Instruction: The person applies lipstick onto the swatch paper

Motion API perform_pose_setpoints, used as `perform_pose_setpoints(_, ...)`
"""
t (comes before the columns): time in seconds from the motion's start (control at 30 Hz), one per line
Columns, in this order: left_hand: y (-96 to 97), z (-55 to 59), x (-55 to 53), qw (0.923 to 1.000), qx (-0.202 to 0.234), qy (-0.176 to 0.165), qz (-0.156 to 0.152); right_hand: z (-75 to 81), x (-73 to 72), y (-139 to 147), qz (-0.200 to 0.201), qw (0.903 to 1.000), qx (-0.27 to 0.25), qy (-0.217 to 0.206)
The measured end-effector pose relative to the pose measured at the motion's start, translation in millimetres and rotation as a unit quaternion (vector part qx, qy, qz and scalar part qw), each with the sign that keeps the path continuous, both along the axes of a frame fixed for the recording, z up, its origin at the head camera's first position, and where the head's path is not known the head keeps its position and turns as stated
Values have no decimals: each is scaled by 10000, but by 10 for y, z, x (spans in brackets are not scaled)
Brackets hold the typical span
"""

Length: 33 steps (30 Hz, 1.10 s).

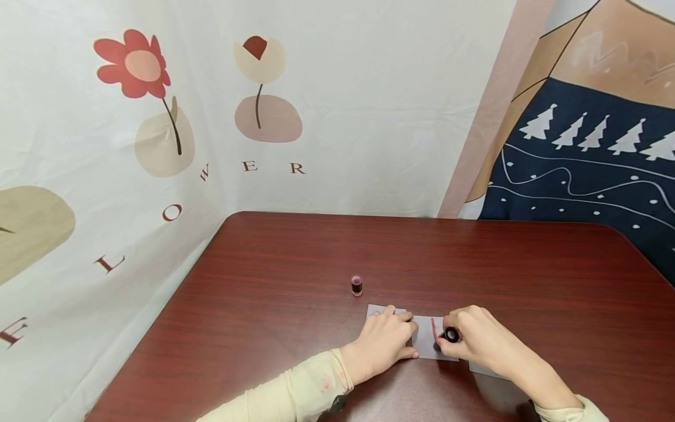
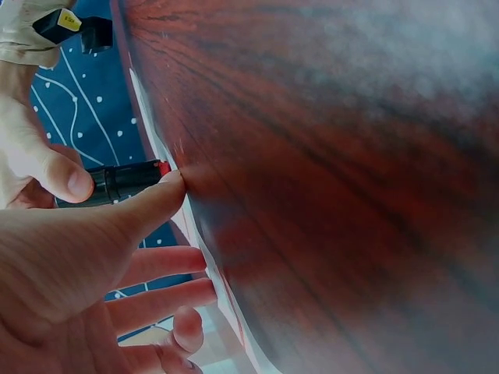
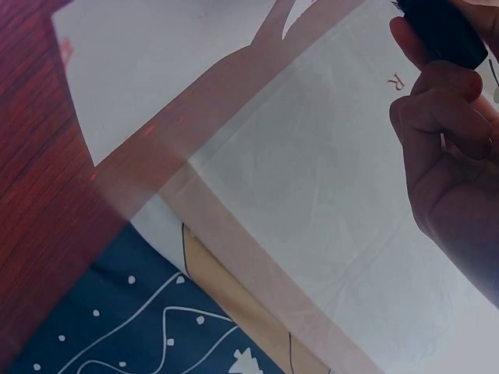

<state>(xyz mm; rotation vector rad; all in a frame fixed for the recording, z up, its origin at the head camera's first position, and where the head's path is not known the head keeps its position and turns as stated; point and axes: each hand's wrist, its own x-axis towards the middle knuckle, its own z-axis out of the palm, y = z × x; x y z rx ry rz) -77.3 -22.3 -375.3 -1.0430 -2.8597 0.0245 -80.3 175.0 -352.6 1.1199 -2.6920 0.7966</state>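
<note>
My right hand point(image 1: 477, 337) grips a stubby black tube point(image 1: 451, 334), its end turned up to the head camera. In the left wrist view the black tube point(image 2: 117, 183) has a red tip, close to the paper's edge. A red stroke point(image 1: 434, 329) runs down the middle white paper point(image 1: 424, 343), right beside the tube. My left hand point(image 1: 382, 340) lies at this paper's left edge, across another white sheet point(image 1: 374, 308). Its fingers point(image 2: 160, 296) are spread and mostly straight in the left wrist view. The right wrist view shows the right fingers point(image 3: 444, 86) curled around the tube.
A small cylinder point(image 1: 357, 285) with a pinkish top and a dark band stands beyond the left hand. Another white sheet point(image 1: 487, 370) lies partly under the right forearm. The reddish-brown table point(image 1: 274, 269) meets a printed cloth point(image 1: 369, 146) at its far edge.
</note>
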Motion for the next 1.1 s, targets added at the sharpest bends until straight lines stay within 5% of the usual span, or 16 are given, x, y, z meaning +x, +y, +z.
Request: perform_pose_setpoints(1.1,6,-13,-6,10000,13,38,4,-24,17,-9,-37,9998,8,200)
